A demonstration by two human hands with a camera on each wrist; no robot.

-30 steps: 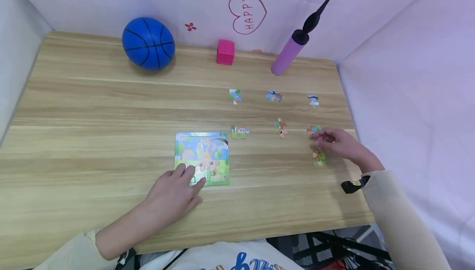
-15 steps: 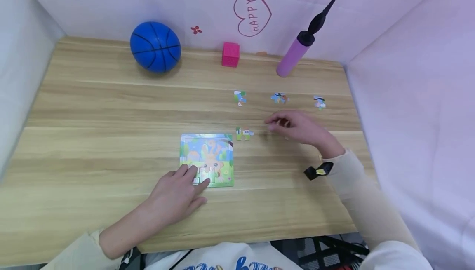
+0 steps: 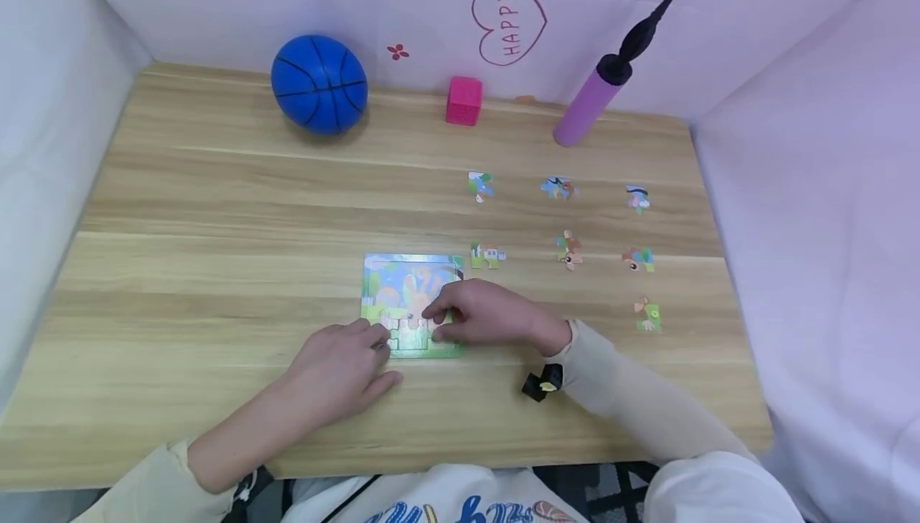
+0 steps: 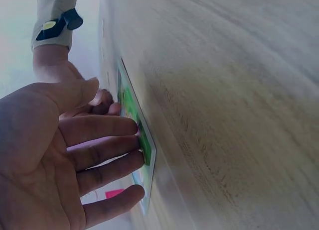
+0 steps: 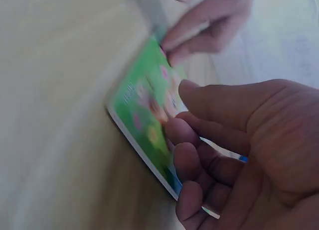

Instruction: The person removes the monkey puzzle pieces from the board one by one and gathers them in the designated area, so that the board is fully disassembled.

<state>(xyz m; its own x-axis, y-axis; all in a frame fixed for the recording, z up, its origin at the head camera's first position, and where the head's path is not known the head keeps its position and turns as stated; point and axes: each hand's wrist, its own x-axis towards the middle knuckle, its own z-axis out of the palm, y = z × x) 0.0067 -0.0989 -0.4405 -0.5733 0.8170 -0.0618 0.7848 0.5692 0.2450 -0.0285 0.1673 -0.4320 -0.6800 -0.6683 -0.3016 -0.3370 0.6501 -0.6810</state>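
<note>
Wooden table [image 3: 216, 267]: puzzle board [image 3: 402, 283], seven loose pieces [image 3: 568, 250], blue ball [image 3: 319, 84], pink cube [image 3: 463, 100], purple pump [image 3: 592, 100]

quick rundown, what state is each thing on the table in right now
puzzle board: flat on the table, partly filled along its near edge
left hand: fingers straight, fingertips pressing the board's near left corner
right hand: fingers curled on the board's near right part; whether it holds a piece cannot be told
loose puzzle pieces: seven, lying apart, untouched
blue ball: resting, untouched
purple pump: leaning against the back wall
pink cube: sitting untouched
</note>
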